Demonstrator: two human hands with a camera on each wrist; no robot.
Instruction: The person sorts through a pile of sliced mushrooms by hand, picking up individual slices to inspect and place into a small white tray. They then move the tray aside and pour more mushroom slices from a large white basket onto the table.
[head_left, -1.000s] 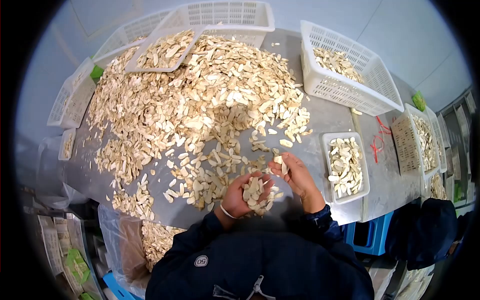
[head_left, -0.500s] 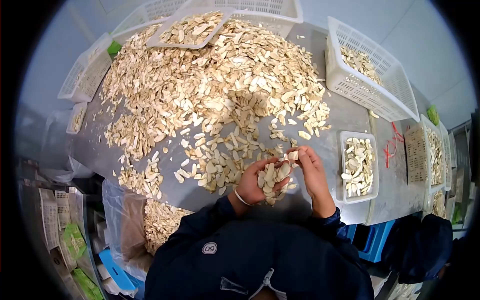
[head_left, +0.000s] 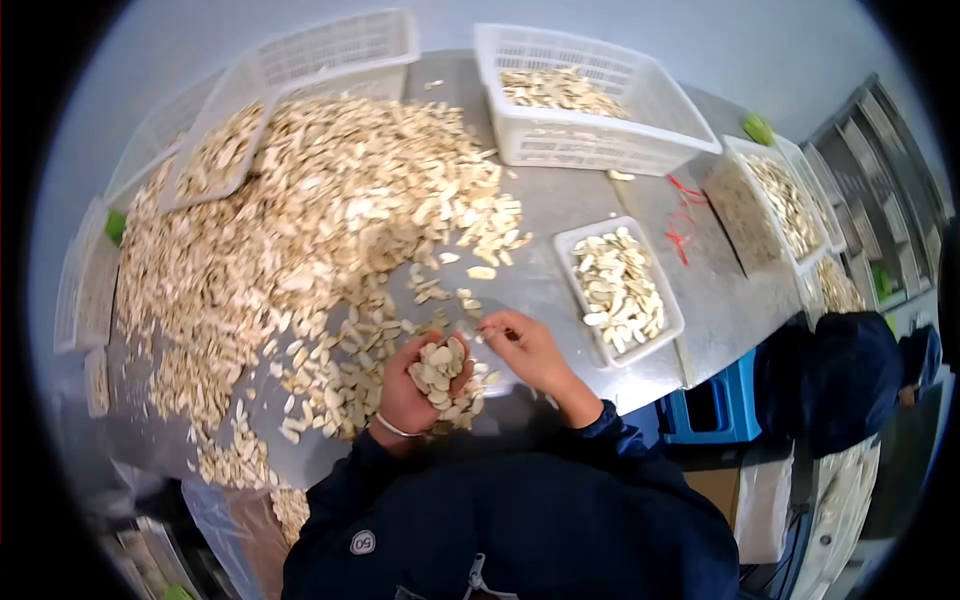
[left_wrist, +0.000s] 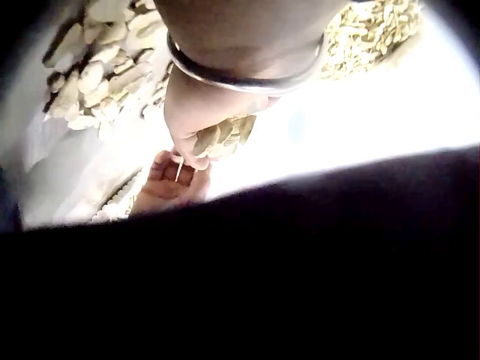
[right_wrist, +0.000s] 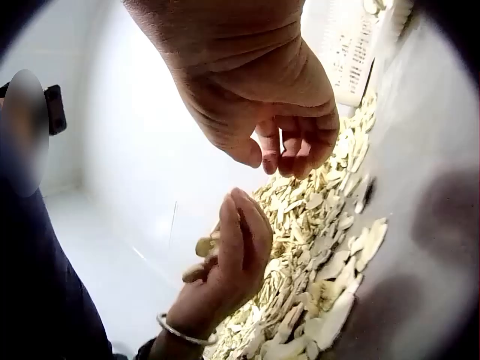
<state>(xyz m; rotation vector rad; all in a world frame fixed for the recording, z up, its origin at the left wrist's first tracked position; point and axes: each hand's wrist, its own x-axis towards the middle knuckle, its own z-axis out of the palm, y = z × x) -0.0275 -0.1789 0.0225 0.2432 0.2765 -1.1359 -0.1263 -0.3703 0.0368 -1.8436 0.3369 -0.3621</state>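
Pale slices (head_left: 436, 368) lie heaped in my left hand (head_left: 408, 392), its fingers curved round them. The right wrist view has this left hand (right_wrist: 232, 262) palm-side turned away, with a few slices (right_wrist: 204, 246) showing at its edge. Just right of it in the head view is my right hand (head_left: 530, 355), fingers loosely bent. No slice shows between thumb and fingers of that right hand (right_wrist: 277, 105) in the right wrist view. A thin pale strip (left_wrist: 179, 169) appears by its fingers in the left wrist view. Loose slices (head_left: 350, 385) spread beside the left hand.
A large slice pile (head_left: 300, 200) covers the table's left part. A small white tray (head_left: 674, 325) of slices stands right of my hands. White baskets (head_left: 590, 145) line the back, and another basket (head_left: 745, 225) stands at right, past red ties (head_left: 682, 215). A blue stool (head_left: 740, 400) is below.
The head view has turned, so the table contents sit further left. My right hand has drawn away from the left, and the slice it pinched no longer shows between its fingers.
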